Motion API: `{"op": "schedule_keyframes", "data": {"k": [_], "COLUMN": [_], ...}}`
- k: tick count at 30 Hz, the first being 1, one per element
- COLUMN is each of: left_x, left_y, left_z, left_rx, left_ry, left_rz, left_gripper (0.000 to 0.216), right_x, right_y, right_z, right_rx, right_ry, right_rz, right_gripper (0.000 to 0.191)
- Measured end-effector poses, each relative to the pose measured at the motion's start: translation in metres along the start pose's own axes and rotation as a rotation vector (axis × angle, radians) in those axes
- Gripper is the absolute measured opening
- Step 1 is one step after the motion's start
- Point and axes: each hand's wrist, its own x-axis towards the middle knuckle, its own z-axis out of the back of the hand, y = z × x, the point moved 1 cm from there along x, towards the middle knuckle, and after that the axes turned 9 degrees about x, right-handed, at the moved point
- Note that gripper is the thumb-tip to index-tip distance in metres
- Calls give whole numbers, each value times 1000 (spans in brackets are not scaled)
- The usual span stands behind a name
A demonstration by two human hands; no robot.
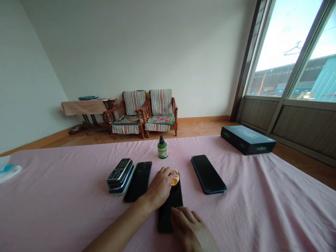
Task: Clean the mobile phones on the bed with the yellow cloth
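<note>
In the head view a black smartphone (170,213) lies screen up on the pink cloth in front of me. My left hand (161,183) is closed round a bunched yellow wiping cloth (175,178), pressed to the far end of that phone. At the near right edge of the same phone, my right hand (193,227) grips with curled fingers; its fingertips are partly hidden. Just left of my left hand lies another dark smartphone (139,180). Beside it is a stack of phones with a keypad phone (120,170) on top. A separate smartphone (208,175) lies to the right.
A green spray bottle (162,148) stands upright beyond the phones. At the far right corner sits a black box (248,139). A white and blue item (10,169) is at the left edge. Past the pink-covered surface (65,210) are two wooden armchairs (161,108).
</note>
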Motion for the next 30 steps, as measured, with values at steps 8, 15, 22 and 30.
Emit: {"op": "schedule_keyframes", "data": {"k": [8,15,22,30], "left_x": [-19,-3,5,4], "left_y": [18,19,12,21], "left_z": [5,-4,-5,-6], "left_rx": [7,3,-19,-7], "left_ry": [9,-28,-54,-53], "left_rz": [40,51,-1,36], "left_gripper": [37,33,33,31], "right_x": [9,18,16,13], "right_y": [2,2,0,0], "right_z": [18,17,12,10], "right_rx": [112,118,65,86], "right_ry": [82,47,-23,-7], "right_rz": [-54,-30,47,14], "right_gripper": [27,21,26,32]}}
